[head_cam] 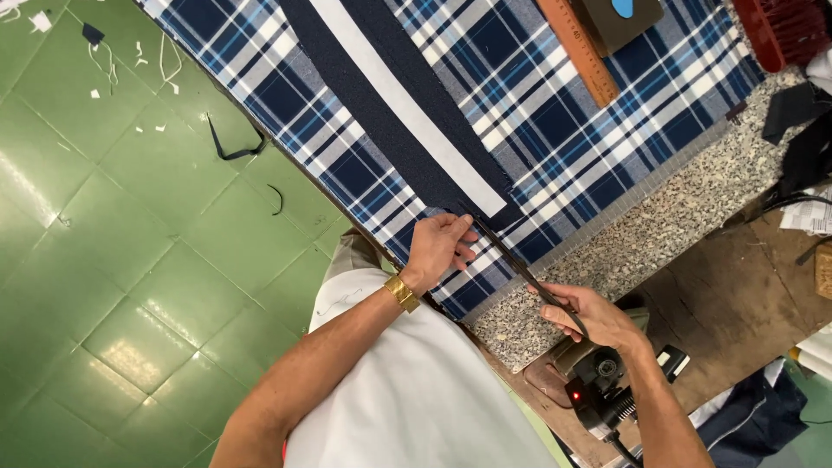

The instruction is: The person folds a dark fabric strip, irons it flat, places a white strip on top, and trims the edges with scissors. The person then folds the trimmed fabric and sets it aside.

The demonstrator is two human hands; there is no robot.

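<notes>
A blue, white and grey plaid cloth (555, 139) lies spread on a speckled stone table (667, 230). On it runs a long navy band (373, 104) with a white strip (407, 108) along its middle. My left hand (440, 247), with a gold bracelet on the wrist, pinches the near end of the navy band. A thin dark strip (511, 260) stretches taut from there to my right hand (589, 316), which grips its other end just off the cloth's edge.
A wooden ruler (576, 48) and a dark card with a blue oval (620, 17) lie on the far cloth. A red basket (784, 26) stands top right. A black device with a red light (598, 386) sits under my right wrist. Fabric scraps litter the green tiled floor (130, 217).
</notes>
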